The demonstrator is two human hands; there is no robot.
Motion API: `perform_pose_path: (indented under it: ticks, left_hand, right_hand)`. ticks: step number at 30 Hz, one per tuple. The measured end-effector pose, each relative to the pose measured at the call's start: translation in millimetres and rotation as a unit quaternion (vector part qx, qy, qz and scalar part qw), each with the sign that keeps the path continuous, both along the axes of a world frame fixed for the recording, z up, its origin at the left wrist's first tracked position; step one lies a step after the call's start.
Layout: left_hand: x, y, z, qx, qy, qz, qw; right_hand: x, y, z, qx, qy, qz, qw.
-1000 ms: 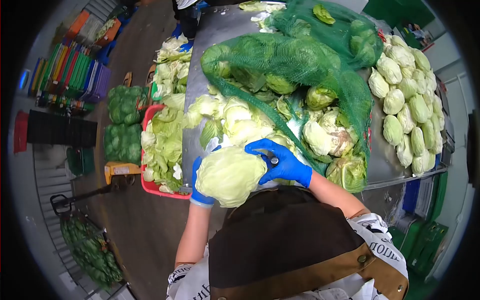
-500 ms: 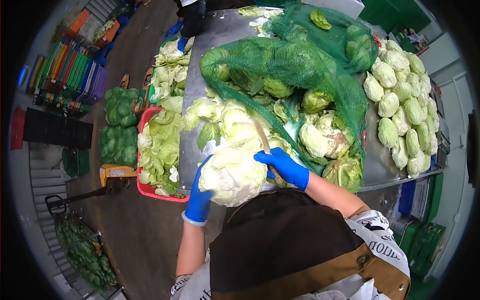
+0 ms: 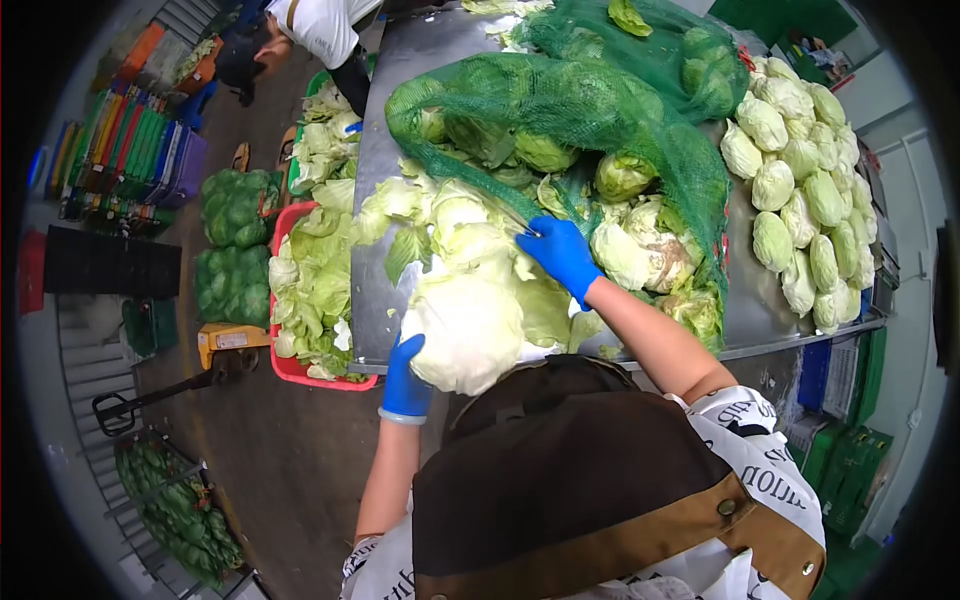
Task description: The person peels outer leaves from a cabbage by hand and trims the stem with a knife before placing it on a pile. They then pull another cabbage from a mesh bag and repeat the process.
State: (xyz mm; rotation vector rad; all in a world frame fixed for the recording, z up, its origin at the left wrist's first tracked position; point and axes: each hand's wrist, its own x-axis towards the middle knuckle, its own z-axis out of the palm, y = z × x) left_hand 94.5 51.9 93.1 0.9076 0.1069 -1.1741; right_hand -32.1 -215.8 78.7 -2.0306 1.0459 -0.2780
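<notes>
My left hand [image 3: 406, 378], in a blue glove, holds a pale green cabbage head [image 3: 468, 330] from below at the near edge of the steel table [image 3: 378, 170]. My right hand [image 3: 562, 254], also gloved in blue, is stretched forward over the loose cabbage leaves [image 3: 455, 225] and grips a knife [image 3: 515, 221] whose blade points away to the left. The right hand is beside an untrimmed cabbage [image 3: 640, 256] at the mouth of a green net sack [image 3: 560, 105].
Trimmed cabbages [image 3: 800, 180] are piled at the table's right. A red crate [image 3: 310, 290] of leaves stands on the floor left of the table. Another person [image 3: 320, 30] bends at the far left. Netted cabbage bags [image 3: 235, 240] and a pallet jack [image 3: 215, 350] sit on the floor.
My right hand has moved from the held cabbage forward to the leaf pile, taking the knife with it. The cabbage in my left hand sank slightly. A person came into view at top left.
</notes>
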Motion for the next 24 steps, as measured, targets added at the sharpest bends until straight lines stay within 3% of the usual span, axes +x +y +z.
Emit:
perform_pose_path:
  ticks: [4,5,8,11,14,15,18,22,24]
  left_hand:
    - [0,-11,-17,0.029,0.076,0.075,0.994]
    - [-1,-16,-21,0.081,0.066,0.072,0.992]
    - [-5,-26,-42,0.090,0.053,0.119,0.987]
    - [-10,-31,-51,0.071,0.068,0.135,0.986]
    - [-14,-33,-49,0.056,0.066,0.157,0.984]
    - [-15,-35,-47,0.049,0.062,0.162,0.984]
    - [-17,-33,-44,0.077,-0.017,0.122,0.989]
    - [-18,-29,-35,0.082,-0.095,0.098,0.987]
    - [-17,-27,-25,0.084,-0.110,0.085,0.987]
  right_hand:
    - [-25,24,7,-0.088,-0.109,0.020,0.990]
    - [-30,27,0,-0.162,-0.146,0.089,0.972]
    - [-41,66,6,-0.084,-0.188,0.154,0.966]
    - [-46,79,-5,-0.051,-0.138,0.168,0.975]
    - [-34,79,10,0.043,-0.115,0.105,0.987]
    - [-26,76,26,0.050,-0.047,0.103,0.992]
    - [-8,70,15,-0.091,-0.104,0.092,0.986]
    - [5,61,15,-0.167,-0.105,0.109,0.974]
    - [5,50,15,-0.106,-0.027,0.096,0.989]
